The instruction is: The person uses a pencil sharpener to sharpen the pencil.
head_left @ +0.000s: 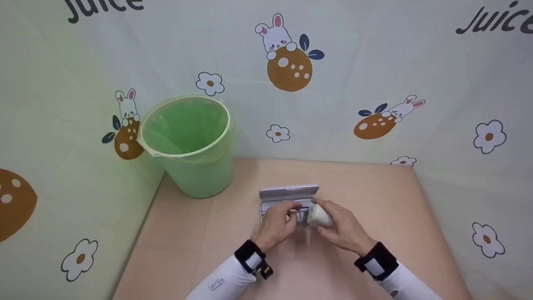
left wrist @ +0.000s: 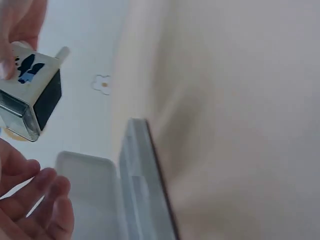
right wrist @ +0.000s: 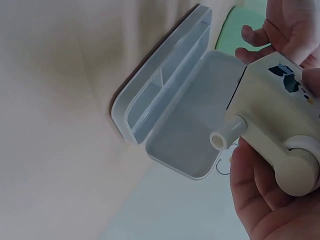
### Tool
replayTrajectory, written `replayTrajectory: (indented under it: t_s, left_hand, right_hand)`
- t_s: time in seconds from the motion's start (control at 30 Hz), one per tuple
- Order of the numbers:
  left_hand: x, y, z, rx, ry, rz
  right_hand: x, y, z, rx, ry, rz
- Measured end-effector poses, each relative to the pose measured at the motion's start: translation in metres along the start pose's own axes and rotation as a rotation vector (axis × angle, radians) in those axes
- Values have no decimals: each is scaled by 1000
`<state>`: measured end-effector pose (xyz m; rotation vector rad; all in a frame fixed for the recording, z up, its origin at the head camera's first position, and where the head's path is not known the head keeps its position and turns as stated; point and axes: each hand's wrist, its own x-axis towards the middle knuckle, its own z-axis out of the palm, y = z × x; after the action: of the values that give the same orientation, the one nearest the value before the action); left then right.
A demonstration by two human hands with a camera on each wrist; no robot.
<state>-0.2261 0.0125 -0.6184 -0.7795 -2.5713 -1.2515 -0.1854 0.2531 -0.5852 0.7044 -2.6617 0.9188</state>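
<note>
My right hand (head_left: 343,227) holds a cream crank pencil sharpener (head_left: 320,216) above the table. In the right wrist view its crank (right wrist: 262,140) and a dark blue picture on its side show; in the left wrist view its clear-and-dark shavings drawer (left wrist: 22,117) shows. Close beside it is my left hand (head_left: 277,223), its fingers (left wrist: 60,215) loosely bent with nothing seen between them. Beneath both hands lies a pale grey pencil case (head_left: 266,205), lid (right wrist: 195,120) raised. Dividers split its tray, and my hands hide part of it in the head view.
A green bucket (head_left: 208,171) with a pale rim stands at the table's back left. Peach cloth covers the table (head_left: 354,183). Pale curtains (head_left: 333,104) printed with rabbits, oranges and flowers hang behind and along both sides.
</note>
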Motion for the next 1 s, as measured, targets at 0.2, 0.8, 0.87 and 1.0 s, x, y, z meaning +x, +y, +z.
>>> replayTrajectory:
  t_s: [0.2, 0.8, 0.87, 1.0]
  left_hand:
    - [3, 13, -12, -258, -81, 81]
    - [9, 31, -19, -462, 46, 214]
    - [9, 34, -19, -483, 65, 220]
    - [9, 40, -22, -531, 79, 188]
  right_hand:
    - [4, -11, -10, 115, 59, 5]
    - [13, -22, -25, 293, 214, -116]
    - [13, -24, -24, 347, 229, -76]
    - [14, -29, -19, 489, 253, 7]
